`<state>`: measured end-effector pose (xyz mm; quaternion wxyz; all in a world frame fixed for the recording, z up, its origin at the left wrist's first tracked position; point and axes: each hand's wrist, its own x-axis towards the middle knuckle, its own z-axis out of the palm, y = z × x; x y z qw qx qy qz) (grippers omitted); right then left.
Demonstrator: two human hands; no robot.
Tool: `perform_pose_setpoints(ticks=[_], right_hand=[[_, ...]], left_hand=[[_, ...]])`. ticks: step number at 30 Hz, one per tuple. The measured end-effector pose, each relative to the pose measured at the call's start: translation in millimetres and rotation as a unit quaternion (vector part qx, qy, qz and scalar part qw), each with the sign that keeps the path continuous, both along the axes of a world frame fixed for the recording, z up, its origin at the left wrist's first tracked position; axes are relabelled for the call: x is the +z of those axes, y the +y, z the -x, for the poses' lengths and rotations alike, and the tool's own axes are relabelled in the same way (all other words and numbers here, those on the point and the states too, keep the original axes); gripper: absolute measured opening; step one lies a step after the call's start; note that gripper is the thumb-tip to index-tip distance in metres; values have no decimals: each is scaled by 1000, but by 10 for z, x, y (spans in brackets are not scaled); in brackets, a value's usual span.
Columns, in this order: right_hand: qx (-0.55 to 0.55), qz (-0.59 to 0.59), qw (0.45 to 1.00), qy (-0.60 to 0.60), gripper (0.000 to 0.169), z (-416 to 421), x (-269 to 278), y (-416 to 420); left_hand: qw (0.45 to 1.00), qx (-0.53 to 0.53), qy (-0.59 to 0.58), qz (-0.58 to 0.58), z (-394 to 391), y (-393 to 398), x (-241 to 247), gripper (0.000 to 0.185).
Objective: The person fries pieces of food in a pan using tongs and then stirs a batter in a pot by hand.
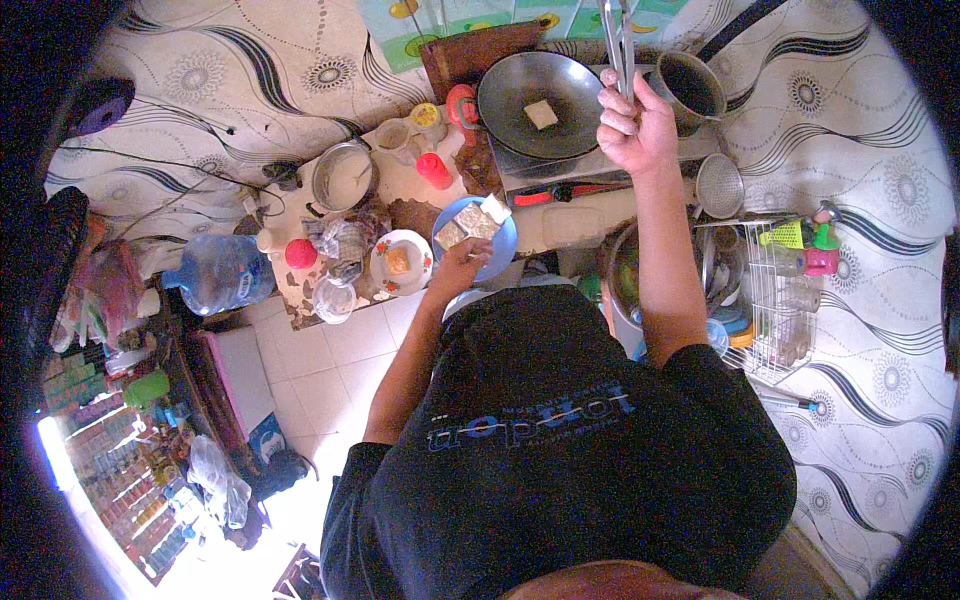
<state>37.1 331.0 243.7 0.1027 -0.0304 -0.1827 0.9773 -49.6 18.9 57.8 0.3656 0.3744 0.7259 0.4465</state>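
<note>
My right hand (634,124) is raised at the wok's right edge, closed around metal tongs (619,45) that point away from me. Fingers of this hand look coated with pale powder or batter. One pale square food slice (541,115) lies in the dark wok (525,75). Over the near part of a blue plate (504,251) is my left hand (466,262), its fingers at several flat food slices (478,221); whether it grips one is unclear. Beside that plate, a white floral plate (380,270) holds an orange-brown piece (397,260).
A pot of whitish liquid (341,180), a red-capped container (433,171) and crumpled cloths (346,244) are left of the wok. A saucepan (686,86), a strainer (718,185) and a white dish rack (765,300) stand right. A large water bottle (225,274) lies far left.
</note>
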Motion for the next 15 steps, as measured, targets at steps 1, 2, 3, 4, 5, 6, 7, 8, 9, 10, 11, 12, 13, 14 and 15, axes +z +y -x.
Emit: perform_pose_setpoints(ticks=[1, 2, 3, 4, 5, 6, 7, 8, 9, 10, 11, 12, 13, 14, 15], right_hand=[[12, 0, 1000, 24, 29, 4, 19, -11], [1, 6, 1000, -13, 28, 18, -64, -39], [-12, 12, 999, -50, 28, 17, -220, -78], [-14, 45, 995, -92, 29, 23, -467, -102], [12, 66, 992, -106, 31, 14, -808, -87], [10, 76, 983, -169, 31, 4, -1143, -88], [6, 104, 973, -207, 32, -29, -1449, -88], [1, 115, 967, -228, 32, -15, -1526, -152], [-9, 127, 960, -249, 32, -19, -1554, -200], [-11, 102, 966, -238, 32, 23, -1421, -240], [-14, 76, 971, -226, 32, 88, -1266, -224], [-19, 52, 974, -219, 31, 91, -1071, -218], [-2, 46, 988, -148, 31, 107, -936, -116], [-13, 40, 989, -143, 30, 153, -639, -94], [-30, 32, 992, -117, 29, 178, -390, -46]], left_hand=[[1000, 9, -17, 5, -10, 5, 19, 26], [999, 18, -34, 11, -15, 1, 30, 26], [999, 17, -34, 13, -14, 8, 36, 25], [999, 14, -35, 14, -12, 25, 43, 25], [999, 10, -35, 15, -13, 40, 47, 24], [999, 11, -50, 2, -22, 39, 12, 24], [998, 10, -64, -11, -29, 33, -59, 24], [997, 16, -75, -22, -3, -4, -110, 24], [998, 13, -47, -26, 37, -13, -118, 23], [999, 10, -24, -28, 30, -29, -146, 23], [1000, 6, 0, -31, 25, -42, -172, 22], [1000, 2, -13, -14, -4, -57, -165, 21], [1000, -4, -23, 1, 14, -36, -110, 19], [999, -4, -31, 16, 43, -30, -92, 19], [999, -19, -9, 25, 63, -19, -90, 19]])
